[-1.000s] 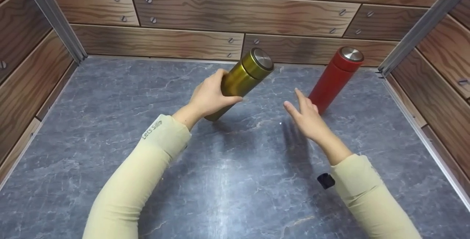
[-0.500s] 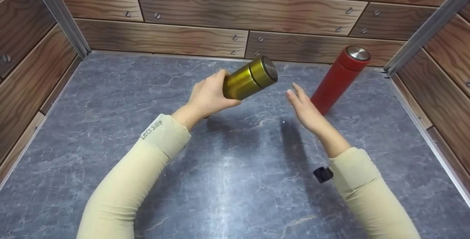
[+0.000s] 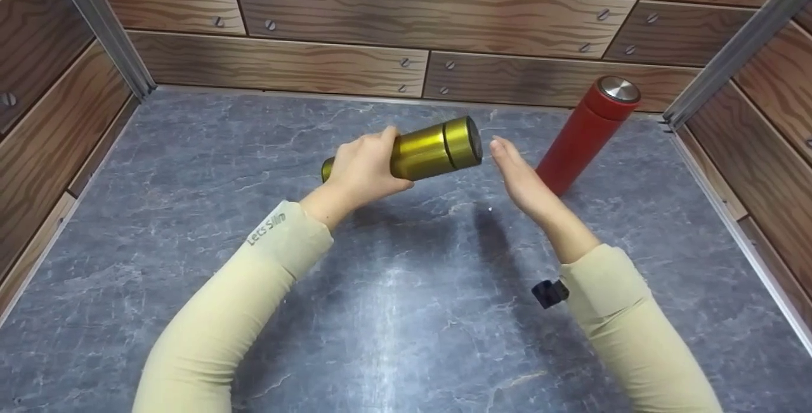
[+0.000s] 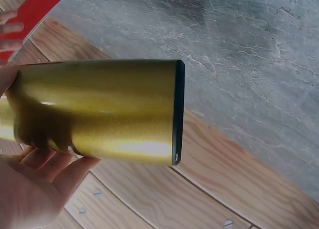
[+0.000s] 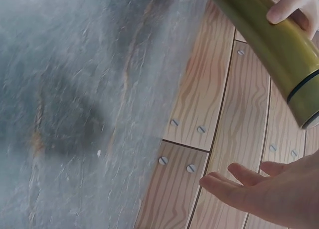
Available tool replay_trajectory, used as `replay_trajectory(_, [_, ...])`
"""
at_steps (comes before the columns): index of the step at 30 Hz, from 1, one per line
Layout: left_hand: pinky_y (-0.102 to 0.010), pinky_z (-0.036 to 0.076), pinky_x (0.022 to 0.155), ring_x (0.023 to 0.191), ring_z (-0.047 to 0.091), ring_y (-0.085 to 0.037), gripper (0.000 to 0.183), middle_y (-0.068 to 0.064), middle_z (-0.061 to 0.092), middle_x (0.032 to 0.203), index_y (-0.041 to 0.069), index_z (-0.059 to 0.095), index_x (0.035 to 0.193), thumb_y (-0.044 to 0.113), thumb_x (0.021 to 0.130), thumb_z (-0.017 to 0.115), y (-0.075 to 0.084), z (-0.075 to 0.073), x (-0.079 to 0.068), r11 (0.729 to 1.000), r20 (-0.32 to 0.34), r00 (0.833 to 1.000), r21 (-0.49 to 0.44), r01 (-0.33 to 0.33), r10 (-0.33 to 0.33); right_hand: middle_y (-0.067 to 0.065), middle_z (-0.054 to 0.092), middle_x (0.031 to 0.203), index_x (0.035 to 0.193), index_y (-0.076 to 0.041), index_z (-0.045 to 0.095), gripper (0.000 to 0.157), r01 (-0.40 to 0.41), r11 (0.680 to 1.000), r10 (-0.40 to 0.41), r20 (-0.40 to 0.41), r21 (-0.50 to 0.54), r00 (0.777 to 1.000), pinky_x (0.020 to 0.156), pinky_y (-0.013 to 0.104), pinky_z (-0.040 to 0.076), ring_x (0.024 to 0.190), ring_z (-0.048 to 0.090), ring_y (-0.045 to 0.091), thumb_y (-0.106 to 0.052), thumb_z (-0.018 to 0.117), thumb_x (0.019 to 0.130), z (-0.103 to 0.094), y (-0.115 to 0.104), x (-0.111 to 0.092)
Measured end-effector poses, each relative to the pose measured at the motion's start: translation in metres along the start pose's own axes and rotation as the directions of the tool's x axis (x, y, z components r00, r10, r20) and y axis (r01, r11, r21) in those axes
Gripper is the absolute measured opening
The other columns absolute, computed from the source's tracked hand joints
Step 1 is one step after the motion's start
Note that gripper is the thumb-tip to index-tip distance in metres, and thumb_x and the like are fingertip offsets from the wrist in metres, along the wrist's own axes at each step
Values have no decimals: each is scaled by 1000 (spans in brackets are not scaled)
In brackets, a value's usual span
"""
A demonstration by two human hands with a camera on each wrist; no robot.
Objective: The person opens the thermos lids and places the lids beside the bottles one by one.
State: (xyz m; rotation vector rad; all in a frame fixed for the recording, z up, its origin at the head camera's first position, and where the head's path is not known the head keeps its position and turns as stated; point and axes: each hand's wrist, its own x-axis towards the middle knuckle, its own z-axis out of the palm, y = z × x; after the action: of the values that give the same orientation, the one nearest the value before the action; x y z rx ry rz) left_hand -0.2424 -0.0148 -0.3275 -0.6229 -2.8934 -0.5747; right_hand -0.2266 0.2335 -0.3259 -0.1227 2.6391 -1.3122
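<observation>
My left hand (image 3: 365, 165) grips a gold thermos flask (image 3: 428, 153) round its body and holds it above the grey table. The flask lies nearly level, its lidded end pointing right; in the left wrist view its dark-rimmed base (image 4: 180, 112) points right. My right hand (image 3: 521, 178) is raised just past the lid, fingers straight and palm towards it, with a gap between. In the right wrist view the fingers (image 5: 239, 181) hold nothing. A red thermos flask (image 3: 587, 137) with a silver lid top stands upright on the table, right behind the right hand, which hides part of its base.
The grey marbled table (image 3: 254, 134) is enclosed by wood-patterned panels (image 3: 330, 13) at the back and both sides. Metal posts (image 3: 104, 32) stand at the back corners. A small black device (image 3: 549, 294) sits at the right wrist.
The gold flask has tipped from a steep slant to nearly level, its lid swinging down and right. My right hand has turned edge-on, its fingers drawn together, slightly nearer the lid.
</observation>
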Motion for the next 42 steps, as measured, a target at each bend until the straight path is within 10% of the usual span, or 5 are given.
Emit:
replay_trajectory(10, [-43, 53, 69, 88, 62, -27, 58, -9, 67, 101, 5, 51, 111, 37, 71, 76, 12, 7, -2, 988, 4, 998, 141, -61, 61, 27, 44, 124, 141, 2, 26, 59, 23, 975, -14, -41, 223, 999, 78, 35, 54, 93, 58, 28, -41, 21, 100, 5, -14, 4])
replay_trajectory(15, [-43, 53, 71, 92, 63, -27, 60, -9, 67, 105, 5, 51, 115, 37, 71, 76, 16, 7, -3, 986, 10, 997, 151, -75, 74, 13, 51, 101, 128, 3, 43, 54, 18, 981, -9, -48, 191, 999, 54, 25, 54, 66, 56, 12, -41, 37, 98, 5, -22, 4])
replay_trajectory(25, [-42, 53, 78, 96, 63, -28, 65, -10, 65, 114, 7, 51, 122, 38, 71, 76, 17, 5, -4, 977, 64, 991, 172, -129, 120, 9, 56, 92, 125, 4, 48, 46, 32, 986, -33, 0, 163, 999, 55, 26, 54, 57, 56, 9, -31, 49, 95, 5, -20, 4])
replay_trajectory(42, [-44, 53, 78, 98, 63, -29, 68, -8, 66, 115, 12, 54, 124, 42, 68, 78, 12, 4, -5, 972, 85, 985, 172, -162, 149, 16, 44, 131, 139, -10, 36, 60, 215, 976, -216, 139, 22, 966, 84, 33, 51, 111, 51, 28, -21, 64, 88, -6, -7, -6])
